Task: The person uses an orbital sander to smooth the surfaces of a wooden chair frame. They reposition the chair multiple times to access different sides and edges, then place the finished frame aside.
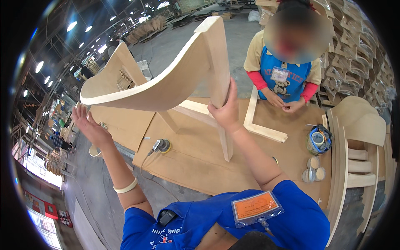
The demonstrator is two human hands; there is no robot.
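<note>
A pale, unfinished wooden chair frame (166, 88) with a broad curved backrest stands tilted over the brown-covered table (196, 166). My right hand (227, 109) is wrapped round one of its upright legs, just under the backrest. At the backrest's left end is my left hand (92, 130), its fingers apart and the fingertips close to the curved edge; whether they touch it I cannot tell. Below the frame a corded round sander (162, 146) lies on the table.
Across the table a co-worker in blue (287, 79) holds both hands together near an angled wooden piece (251, 118). To the right are a blue pouch with tape (318, 139), small round tubs (313, 171) and another chair frame (361, 166). Stacked curved parts (354, 46) rise behind.
</note>
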